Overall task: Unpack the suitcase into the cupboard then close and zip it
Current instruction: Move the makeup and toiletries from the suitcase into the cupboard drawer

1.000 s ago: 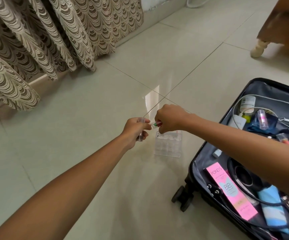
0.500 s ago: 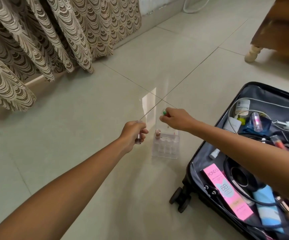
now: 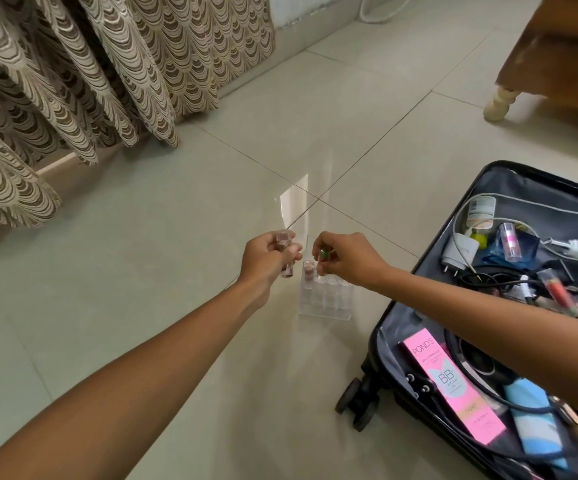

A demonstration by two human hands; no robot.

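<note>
A clear plastic organiser (image 3: 329, 299) with several slots stands on the floor tiles left of the open black suitcase (image 3: 389, 327). One pinkish tube (image 3: 308, 270) stands in its near-left slot. My left hand (image 3: 266, 259) grips a clear pinkish lipstick tube (image 3: 284, 252) upright, just left of the organiser. My right hand (image 3: 346, 259) pinches a small tube with a green tip (image 3: 323, 255) directly over the organiser's back slots. The suitcase holds a pink Pond's box (image 3: 450, 386), cables, a charger (image 3: 459, 252) and small bottles.
Patterned curtains (image 3: 90, 74) hang at the back left. A wooden furniture piece with a cream leg (image 3: 498, 102) stands at the back right. A white cable (image 3: 381, 12) lies by the far wall. Bare tiled floor (image 3: 142, 271) spreads left of the organiser.
My right hand has lowered the green-tipped tube toward the organiser. My left hand has lifted slightly with its tube. A pinkish tube stands in the organiser that was absent one second ago.
</note>
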